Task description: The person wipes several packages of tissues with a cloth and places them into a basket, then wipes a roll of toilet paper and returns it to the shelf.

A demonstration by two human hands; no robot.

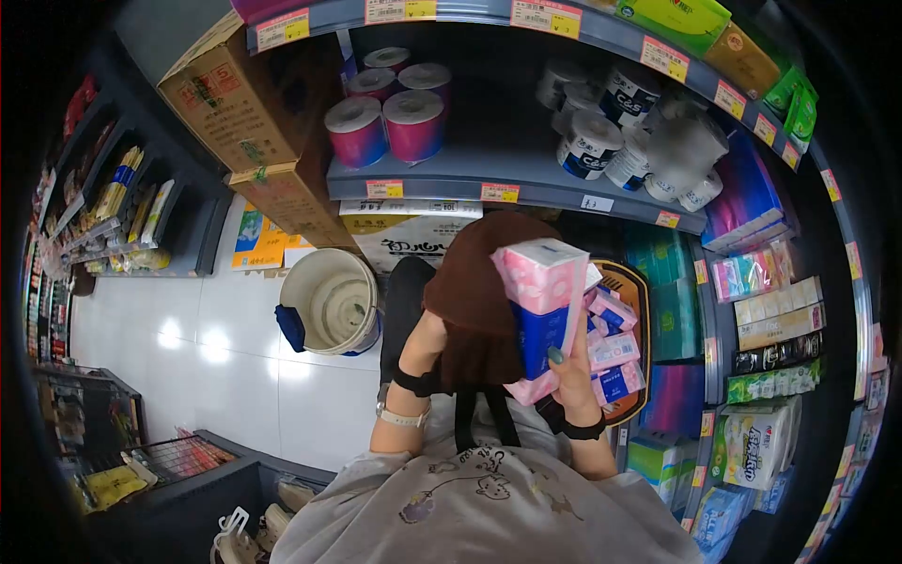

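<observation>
My right hand grips a pink-and-blue pack of tissues from its right side, thumb on the blue band. The pack is held upright in front of my chest. A brown cloth is in my left hand and lies against the left side of the pack. Most of my left fingers are hidden under the cloth. Just right of the pack, a dark basket with a yellow rim holds several smaller pink-and-blue tissue packs.
A shelf ahead carries pink-and-blue rolls and white C&S rolls. Cardboard boxes are stacked at the left. A white bucket with a blue cloth over its rim stands on the tiled floor. Packaged goods line the right shelves.
</observation>
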